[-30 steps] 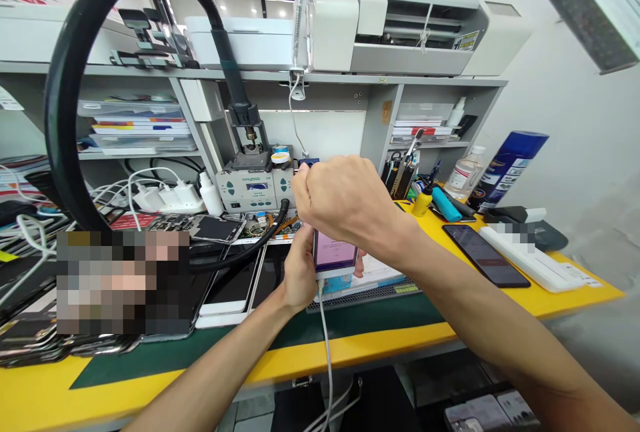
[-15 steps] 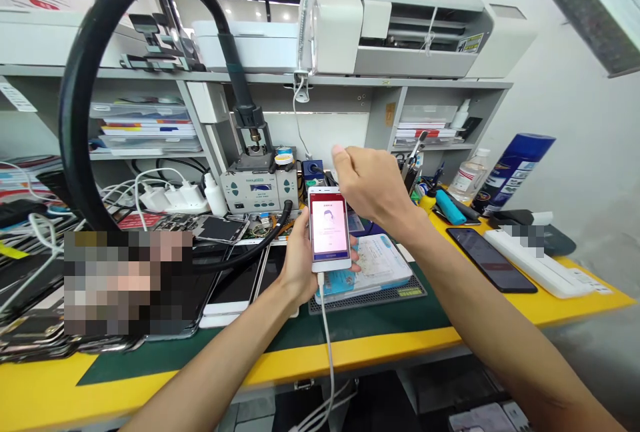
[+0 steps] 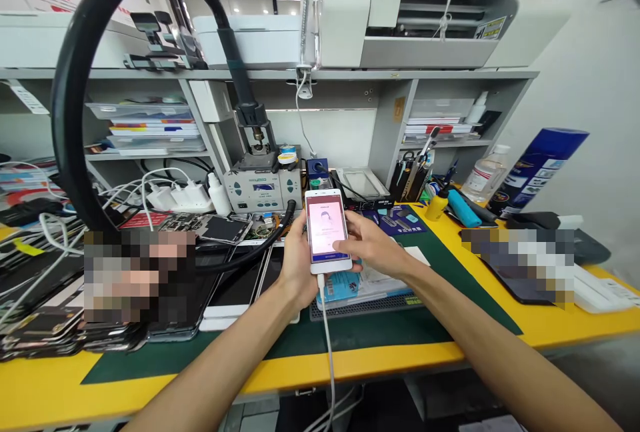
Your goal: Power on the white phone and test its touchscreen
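A white smartphone (image 3: 325,219) with a lit screen is held upright above the bench. My left hand (image 3: 296,262) is wrapped round its left side, with fingertips showing past the right edge. On the other side, my right hand (image 3: 375,243) grips the right edge, its thumb touching the lower right of the screen. Its remaining fingers are partly hidden by the phone. A white charging cable (image 3: 326,325) is plugged into the phone's bottom end and hangs over the bench edge. Below and behind the phone lies a blue and white box (image 3: 340,291) on a dark perforated mat (image 3: 385,305).
Several phones and screens (image 3: 45,325) crowd the left. A black hose (image 3: 67,85) arches over a grey control station (image 3: 260,191). At right are a yellow bottle (image 3: 437,207), a blue can (image 3: 540,169) and a clear bottle (image 3: 485,175). A green mat (image 3: 450,325) covers the bench.
My right hand has come down from above the phone's right side to its right edge, thumb now on the screen. My left hand still holds the phone. The view has shifted slightly.
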### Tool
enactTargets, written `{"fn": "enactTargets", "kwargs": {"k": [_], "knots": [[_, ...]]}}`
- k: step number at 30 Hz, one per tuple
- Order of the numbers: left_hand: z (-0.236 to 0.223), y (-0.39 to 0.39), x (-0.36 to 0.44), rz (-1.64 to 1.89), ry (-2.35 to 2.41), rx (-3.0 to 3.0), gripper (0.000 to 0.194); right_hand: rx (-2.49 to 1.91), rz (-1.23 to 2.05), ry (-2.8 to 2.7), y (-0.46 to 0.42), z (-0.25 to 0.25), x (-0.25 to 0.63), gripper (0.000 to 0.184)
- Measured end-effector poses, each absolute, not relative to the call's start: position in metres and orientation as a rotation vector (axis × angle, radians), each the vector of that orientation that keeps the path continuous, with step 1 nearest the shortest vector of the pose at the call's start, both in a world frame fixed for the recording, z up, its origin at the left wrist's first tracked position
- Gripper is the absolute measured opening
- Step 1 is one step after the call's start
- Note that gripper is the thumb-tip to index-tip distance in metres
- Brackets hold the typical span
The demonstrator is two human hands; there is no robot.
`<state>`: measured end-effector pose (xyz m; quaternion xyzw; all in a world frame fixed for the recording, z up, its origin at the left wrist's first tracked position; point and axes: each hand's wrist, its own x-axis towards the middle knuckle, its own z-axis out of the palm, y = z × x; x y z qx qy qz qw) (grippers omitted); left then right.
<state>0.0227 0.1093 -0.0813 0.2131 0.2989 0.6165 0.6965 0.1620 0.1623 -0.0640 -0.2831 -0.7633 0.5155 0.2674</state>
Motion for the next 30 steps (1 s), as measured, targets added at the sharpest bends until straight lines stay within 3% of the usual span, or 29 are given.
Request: {"fn": "enactTargets", "kwargs": {"k": [21, 30], "knots": [[-0.074, 0.108, 0.021, 1.276, 0.691, 0.559, 0.059, -0.586, 1.809, -1.707, 0.173, -0.075, 0.169, 0.054], [-0.074, 0.115, 0.007, 1.118, 0.577, 0.631, 0.058, -0.543, 2.004, -1.559, 0.177, -0.066, 0.177, 0.064]]}}
